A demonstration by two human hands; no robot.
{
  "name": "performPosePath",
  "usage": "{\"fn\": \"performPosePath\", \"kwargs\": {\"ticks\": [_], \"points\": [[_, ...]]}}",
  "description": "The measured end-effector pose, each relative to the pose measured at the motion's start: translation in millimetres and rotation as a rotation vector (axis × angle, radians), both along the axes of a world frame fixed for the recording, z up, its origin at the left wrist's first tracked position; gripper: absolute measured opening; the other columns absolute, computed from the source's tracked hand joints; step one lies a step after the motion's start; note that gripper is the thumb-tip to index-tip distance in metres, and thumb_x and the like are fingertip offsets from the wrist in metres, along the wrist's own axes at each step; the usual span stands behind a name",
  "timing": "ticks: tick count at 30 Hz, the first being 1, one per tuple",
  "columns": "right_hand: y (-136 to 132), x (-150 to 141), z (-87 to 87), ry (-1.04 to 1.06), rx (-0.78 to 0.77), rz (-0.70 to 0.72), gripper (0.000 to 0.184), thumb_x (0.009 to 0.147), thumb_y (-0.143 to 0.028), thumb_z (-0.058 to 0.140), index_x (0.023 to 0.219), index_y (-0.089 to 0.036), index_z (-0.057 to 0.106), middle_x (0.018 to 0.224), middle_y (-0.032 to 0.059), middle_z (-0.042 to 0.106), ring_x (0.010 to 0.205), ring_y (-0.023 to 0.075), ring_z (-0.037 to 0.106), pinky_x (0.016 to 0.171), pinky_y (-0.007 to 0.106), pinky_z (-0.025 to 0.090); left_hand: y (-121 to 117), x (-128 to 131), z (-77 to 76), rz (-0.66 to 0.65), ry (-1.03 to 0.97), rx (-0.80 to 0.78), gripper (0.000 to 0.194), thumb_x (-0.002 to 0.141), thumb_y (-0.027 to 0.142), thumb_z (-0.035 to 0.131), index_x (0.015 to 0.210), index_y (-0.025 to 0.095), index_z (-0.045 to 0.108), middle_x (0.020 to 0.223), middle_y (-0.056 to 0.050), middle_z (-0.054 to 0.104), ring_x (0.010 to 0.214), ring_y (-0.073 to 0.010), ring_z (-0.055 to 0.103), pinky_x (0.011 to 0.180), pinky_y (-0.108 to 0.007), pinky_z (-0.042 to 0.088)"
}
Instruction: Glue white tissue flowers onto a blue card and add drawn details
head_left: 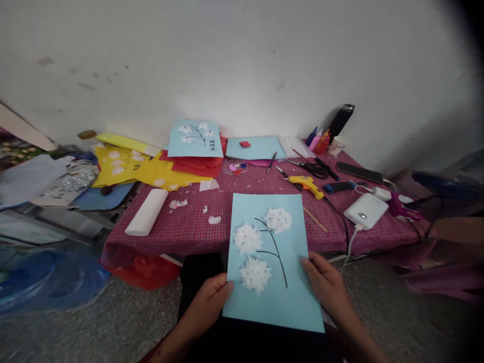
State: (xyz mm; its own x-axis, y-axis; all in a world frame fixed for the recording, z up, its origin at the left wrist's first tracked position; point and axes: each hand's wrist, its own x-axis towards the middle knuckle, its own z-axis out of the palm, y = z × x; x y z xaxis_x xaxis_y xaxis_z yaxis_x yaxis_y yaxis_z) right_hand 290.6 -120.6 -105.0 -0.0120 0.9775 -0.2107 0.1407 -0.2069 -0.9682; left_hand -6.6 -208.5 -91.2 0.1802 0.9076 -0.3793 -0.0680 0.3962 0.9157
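Blue, see-through plastic (49, 280) lies at the far left. Above it, yellow sheets (151, 171) with pale flower shapes spread onto the red checked cloth (196, 227) of the table. A white paper roll (147, 212) lies near the cloth's left edge, with white scraps (214, 220) to its right. Behind them, a blue picture (194, 138) with white blossoms, a dark stem and black writing rests on red paper (196, 165).

In front of the table, the left hand (209, 302) has its fingers closed narrowly on the left edge of the flower sheet (295, 297), thumb on the front face and the other fingers curled together. The flower sheet is light blue, held over the lap in front of the table's near edge, and bears three fluffy white blossoms (247, 239) and a dark branched stem (279, 257). The right hand (327, 280) pinches its right edge, thumb flat on the front, the other fingers partly hidden.

Behind the flower sheet lies another blue sheet (260, 147) with a small red piece (245, 144) on it. Further right are a wooden stick (315, 220), a yellow glue gun (306, 185), black scissors (315, 169), upright paint bottles (322, 143), a dark phone (359, 172) and a white power bank (366, 210) with a cable plugged in.
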Motion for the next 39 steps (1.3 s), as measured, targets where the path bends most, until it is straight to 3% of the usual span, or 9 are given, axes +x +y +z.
{"fn": "performPosePath", "kwargs": {"ticks": [4, 16, 21, 27, 32, 39], "points": [[9, -2, 1.8, 0.044, -0.001, -0.008, 0.041, 0.084, -0.055, 0.066, 0.105, -0.02, 0.07, 0.076, 0.001, 0.069, 0.061, 0.016, 0.056, 0.053, 0.025, 0.044, 7, -2, 4.5, -0.014, 0.071, 0.097, 0.045, 0.097, 0.051, 0.049, 0.117, 0.017, 0.07, 0.091, -0.005, 0.069, 0.079, -0.0186, 0.057, 0.071, -0.028, 0.043], [78, -23, 50.9, 0.046, 0.268, 0.014, 0.036, 0.086, -0.052, 0.064, 0.096, -0.018, 0.07, 0.076, 0.0011, 0.065, 0.064, 0.0161, 0.055, 0.055, 0.025, 0.043, 65, -18, 46.4, 0.055, 0.252, 0.348, 0.044, 0.097, 0.049, 0.049, 0.12, 0.017, 0.069, 0.097, -0.006, 0.073, 0.084, -0.0217, 0.061, 0.076, -0.029, 0.047], [107, -36, 75.3, 0.073, 0.308, -0.016, 0.033, 0.083, -0.052, 0.064, 0.09, -0.02, 0.068, 0.071, -0.0002, 0.064, 0.058, 0.0151, 0.051, 0.051, 0.024, 0.039, 92, -21, 63.2, 0.109, 0.188, 0.396, 0.044, 0.092, 0.049, 0.058, 0.117, 0.016, 0.072, 0.096, -0.006, 0.074, 0.083, -0.0226, 0.064, 0.078, -0.029, 0.048], [135, -47, 98.2, 0.039, 0.404, -0.029, 0.031, 0.083, -0.053, 0.058, 0.082, -0.023, 0.065, 0.076, 0.0009, 0.067, 0.064, 0.0177, 0.056, 0.057, 0.027, 0.044, 124, -20, 68.8, 0.163, -0.037, 0.34, 0.045, 0.088, 0.047, 0.065, 0.116, 0.012, 0.07, 0.097, -0.008, 0.076, 0.084, -0.0232, 0.068, 0.076, -0.031, 0.051], [148, -47, 101.3, -0.062, 0.477, -0.005, 0.032, 0.085, -0.052, 0.052, 0.082, -0.023, 0.065, 0.077, -0.0005, 0.065, 0.067, 0.0171, 0.056, 0.06, 0.026, 0.044, 133, -18, 69.9, 0.17, -0.148, 0.315, 0.044, 0.086, 0.042, 0.068, 0.119, 0.012, 0.068, 0.1, -0.009, 0.076, 0.09, -0.0249, 0.069, 0.083, -0.036, 0.053], [159, -41, 80.4, -0.262, 0.434, 0.102, 0.032, 0.085, -0.047, 0.05, 0.076, -0.02, 0.065, 0.066, -0.002, 0.061, 0.056, 0.0148, 0.051, 0.051, 0.025, 0.037, 123, -16, 57.1, 0.201, -0.208, 0.2, 0.042, 0.081, 0.041, 0.074, 0.109, 0.01, 0.07, 0.098, -0.012, 0.076, 0.089, -0.0257, 0.071, 0.079, -0.035, 0.054]]}}
